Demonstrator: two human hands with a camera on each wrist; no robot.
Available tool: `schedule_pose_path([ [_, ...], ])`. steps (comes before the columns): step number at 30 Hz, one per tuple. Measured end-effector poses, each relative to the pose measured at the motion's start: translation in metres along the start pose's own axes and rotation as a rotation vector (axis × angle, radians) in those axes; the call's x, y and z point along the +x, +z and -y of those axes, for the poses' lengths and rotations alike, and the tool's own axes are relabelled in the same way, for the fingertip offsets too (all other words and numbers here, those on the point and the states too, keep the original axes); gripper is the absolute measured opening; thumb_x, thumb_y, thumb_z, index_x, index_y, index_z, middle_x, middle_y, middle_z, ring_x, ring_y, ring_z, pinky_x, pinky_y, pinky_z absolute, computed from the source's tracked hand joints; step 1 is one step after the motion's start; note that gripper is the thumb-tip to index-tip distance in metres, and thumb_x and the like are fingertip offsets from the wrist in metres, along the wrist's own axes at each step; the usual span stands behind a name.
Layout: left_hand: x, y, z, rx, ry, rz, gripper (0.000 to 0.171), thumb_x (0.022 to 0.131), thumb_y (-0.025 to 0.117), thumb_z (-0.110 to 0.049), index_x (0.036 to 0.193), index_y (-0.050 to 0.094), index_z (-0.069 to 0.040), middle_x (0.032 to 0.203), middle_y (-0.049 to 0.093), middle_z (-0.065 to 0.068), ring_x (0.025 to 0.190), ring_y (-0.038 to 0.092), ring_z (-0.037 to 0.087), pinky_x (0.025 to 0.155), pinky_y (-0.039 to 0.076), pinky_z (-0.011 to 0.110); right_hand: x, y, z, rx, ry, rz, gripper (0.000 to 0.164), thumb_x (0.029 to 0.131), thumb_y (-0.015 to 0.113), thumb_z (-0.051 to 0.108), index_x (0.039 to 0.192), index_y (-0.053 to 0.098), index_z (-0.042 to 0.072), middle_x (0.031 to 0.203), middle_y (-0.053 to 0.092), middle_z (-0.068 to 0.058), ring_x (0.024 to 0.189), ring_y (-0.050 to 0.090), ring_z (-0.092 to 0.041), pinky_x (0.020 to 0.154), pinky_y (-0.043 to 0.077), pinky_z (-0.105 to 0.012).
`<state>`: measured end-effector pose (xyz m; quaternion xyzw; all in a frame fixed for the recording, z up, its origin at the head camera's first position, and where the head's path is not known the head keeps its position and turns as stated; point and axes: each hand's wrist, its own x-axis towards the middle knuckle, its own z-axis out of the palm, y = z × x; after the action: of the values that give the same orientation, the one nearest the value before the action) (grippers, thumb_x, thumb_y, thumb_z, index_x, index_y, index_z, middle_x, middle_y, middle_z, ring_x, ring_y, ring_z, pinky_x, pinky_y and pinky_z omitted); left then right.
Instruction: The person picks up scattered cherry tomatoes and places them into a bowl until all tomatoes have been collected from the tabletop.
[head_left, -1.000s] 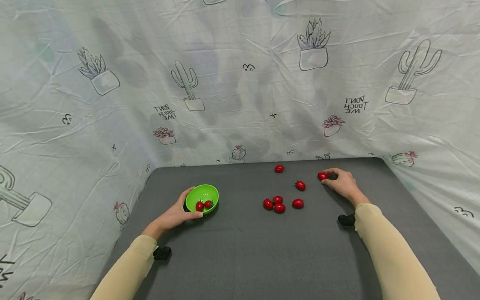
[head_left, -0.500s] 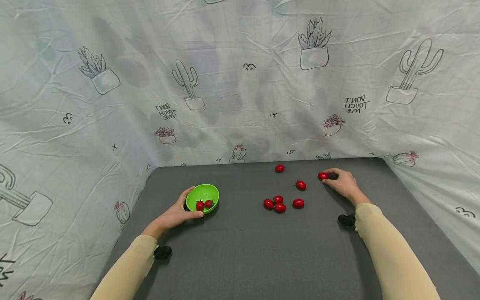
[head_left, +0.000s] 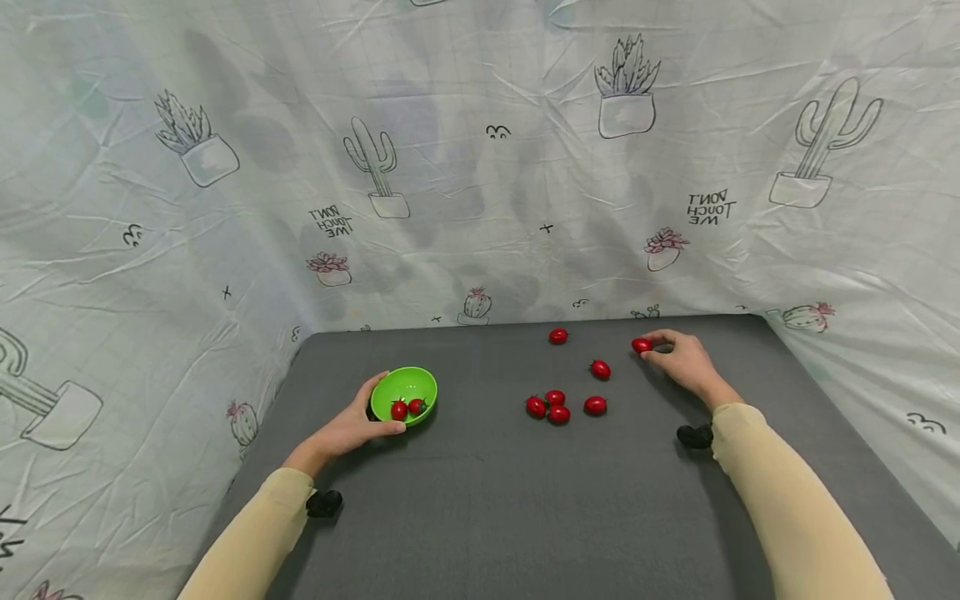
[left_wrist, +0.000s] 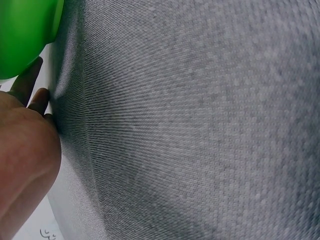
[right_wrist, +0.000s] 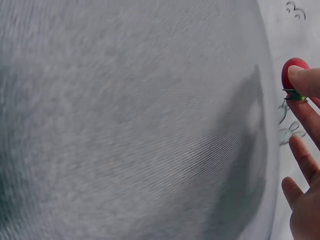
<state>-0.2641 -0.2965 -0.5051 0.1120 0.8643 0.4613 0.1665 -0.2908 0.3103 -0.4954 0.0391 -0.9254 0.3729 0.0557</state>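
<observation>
On the left of the table, my left hand holds a green bowl by its side, thumb at the near rim and fingers round the far side. Two cherry tomatoes lie inside the bowl. At the far right, my right hand pinches a cherry tomato between thumb and fingers. The right wrist view shows this tomato raised off the table, its green calyx pointing down. In the left wrist view the bowl is partly cut off by the frame.
Several cherry tomatoes lie between the hands: a cluster, one tomato beside it, another tomato farther back, and a tomato near the far edge. A printed white curtain hangs behind the grey table.
My right hand has lifted its cherry tomato slightly, moving a little up and left in the head view. The left hand and bowl have stayed in place.
</observation>
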Motion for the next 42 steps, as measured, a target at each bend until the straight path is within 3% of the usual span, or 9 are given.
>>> schedule_pose_path([
  [8, 0.000, -0.001, 0.001, 0.012, 0.003, -0.005, 0.110, 0.088, 0.082, -0.040, 0.165, 0.006, -0.024, 0.165, 0.015, 0.019, 0.148, 0.021, 0.039, 0.114, 0.021, 0.064, 0.008, 0.000, 0.024, 0.041, -0.065, 0.046, 0.039, 0.100, 0.069, 0.025, 0.133, 0.064, 0.003, 0.136, 0.060, -0.022, 0.131, 0.048, -0.042, 0.103, 0.037, -0.062],
  [20, 0.001, -0.002, 0.001, 0.011, -0.003, -0.003, 0.109, 0.088, 0.082, -0.041, 0.164, 0.006, -0.024, 0.165, 0.013, 0.020, 0.148, 0.020, 0.039, 0.115, 0.020, 0.064, 0.017, 0.021, 0.071, 0.075, -0.169, 0.104, 0.038, 0.099, 0.071, 0.028, 0.133, 0.067, 0.013, 0.132, 0.063, -0.013, 0.134, 0.044, -0.035, 0.110, 0.029, -0.062],
  [28, 0.001, -0.001, 0.000, -0.012, 0.021, 0.008, 0.109, 0.089, 0.082, -0.037, 0.165, 0.005, -0.023, 0.165, 0.015, 0.020, 0.148, 0.021, 0.040, 0.114, 0.022, 0.065, 0.017, 0.039, 0.110, 0.136, -0.222, 0.153, 0.037, 0.097, 0.074, 0.031, 0.131, 0.070, 0.018, 0.131, 0.063, -0.006, 0.134, 0.042, -0.029, 0.110, 0.030, -0.059],
  [42, 0.000, 0.000, 0.006, -0.006, 0.009, 0.001, 0.108, 0.088, 0.081, -0.043, 0.164, 0.006, -0.026, 0.165, 0.014, 0.018, 0.149, 0.020, 0.038, 0.115, 0.021, 0.063, 0.025, 0.085, 0.158, 0.185, -0.282, 0.248, 0.033, 0.096, 0.075, 0.031, 0.129, 0.071, 0.027, 0.126, 0.064, 0.006, 0.129, 0.043, -0.021, 0.103, 0.039, -0.054],
])
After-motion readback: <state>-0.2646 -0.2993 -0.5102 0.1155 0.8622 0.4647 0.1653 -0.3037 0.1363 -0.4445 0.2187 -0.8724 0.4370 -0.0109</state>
